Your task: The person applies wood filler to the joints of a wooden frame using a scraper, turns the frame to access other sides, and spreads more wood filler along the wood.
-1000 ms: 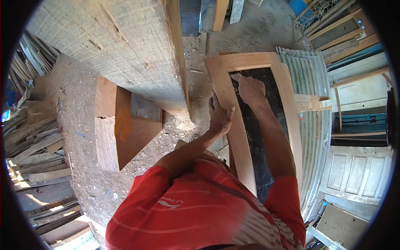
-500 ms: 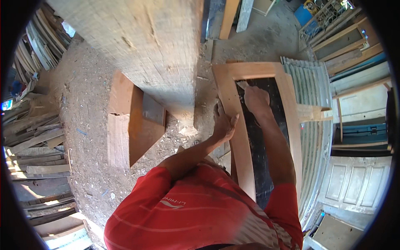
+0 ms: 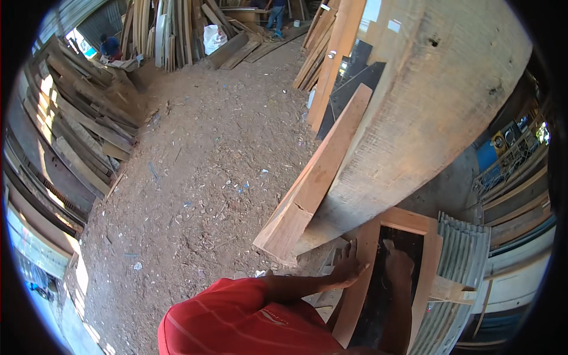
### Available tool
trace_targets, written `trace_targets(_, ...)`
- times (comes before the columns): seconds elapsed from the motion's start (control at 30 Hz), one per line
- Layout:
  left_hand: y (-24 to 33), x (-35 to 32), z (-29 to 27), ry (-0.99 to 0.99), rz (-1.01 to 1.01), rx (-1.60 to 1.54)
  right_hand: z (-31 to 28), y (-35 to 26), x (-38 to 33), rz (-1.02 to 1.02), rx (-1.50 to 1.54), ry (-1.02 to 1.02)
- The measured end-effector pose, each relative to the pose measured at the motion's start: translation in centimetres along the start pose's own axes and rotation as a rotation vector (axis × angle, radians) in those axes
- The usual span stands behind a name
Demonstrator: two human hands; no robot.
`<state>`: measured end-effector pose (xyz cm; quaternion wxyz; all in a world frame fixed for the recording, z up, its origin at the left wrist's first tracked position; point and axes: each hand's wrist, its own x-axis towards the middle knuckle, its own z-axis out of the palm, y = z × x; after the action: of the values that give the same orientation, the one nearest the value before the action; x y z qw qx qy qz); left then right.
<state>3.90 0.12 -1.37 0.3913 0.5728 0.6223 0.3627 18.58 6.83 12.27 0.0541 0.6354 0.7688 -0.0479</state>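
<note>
A wooden frame (image 3: 355,302) with a dark panel (image 3: 376,290) set inside it is in front of me at the lower right. My right hand (image 3: 400,264) is closed over the panel near its upper end. Out of that hand juts a small flat pale scraper (image 3: 388,243), much like a putty knife; its handle is hidden in the fingers. On the frame's left side rests my left hand (image 3: 349,267), fingers stretched out and apart, holding nothing.
A thick wooden post (image 3: 408,130) rises close beyond the frame, with a brown box-like wooden piece (image 3: 325,177) against it. Corrugated sheets (image 3: 460,245) stand right of the frame. Boards (image 3: 89,118) are stacked left. Far off are a white sack (image 3: 214,39) and two people (image 3: 276,18).
My view has swung left and up, so the post, frame and hands now appear lower and farther right. Both hands stay at the frame, the right still gripping the scraper.
</note>
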Motion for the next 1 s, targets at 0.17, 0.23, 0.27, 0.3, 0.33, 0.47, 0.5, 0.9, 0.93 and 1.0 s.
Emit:
trace_targets(0.17, -0.2, 0.9, -0.4, -0.03, -0.017, -0.003, -3.9, -0.3, -4.2, 0.008, 0.021, -0.172)
trace_targets(0.23, -0.1, 1.1, -0.5, -0.016, 0.004, -0.036, -2.3, 1.0, -5.5, 0.055, 0.38, 0.245)
trace_targets(0.27, 0.4, 1.3, -0.7, -0.05, -0.026, 0.033, -0.5, 2.1, -6.2, 0.054, 0.377, 0.242)
trace_targets(0.3, 1.0, 1.1, -0.9, -0.089, -0.052, 0.104, 1.8, 3.4, -7.1, 0.075, 0.272, 0.175)
trace_targets(0.33, 1.2, 0.9, -1.0, -0.087, -0.053, 0.105, 3.5, 4.2, -7.7, 0.087, 0.171, 0.109)
trace_targets(0.47, 1.2, 0.7, -0.6, -0.076, -0.07, 0.111, 5.4, 3.3, -9.7, 0.124, 0.397, 0.362)
trace_targets(0.5, 0.9, 0.6, -0.1, -0.096, -0.069, 0.18, 5.4, 2.9, -10.7, 0.204, 0.33, 0.212)
trace_targets(0.9, 0.7, 0.4, -1.3, 0.095, 0.008, 0.014, 5.9, 0.0, -14.1, 0.27, 0.505, 0.495)
trace_targets(0.93, 1.5, 0.3, -1.9, 0.125, 0.164, 0.171, 5.6, 0.2, -14.6, 0.344, 0.464, 0.322)
trace_targets(1.0, 2.1, 0.8, -2.2, 0.142, 0.33, 0.323, 5.9, 0.5, -15.8, 0.429, 0.426, 0.149)
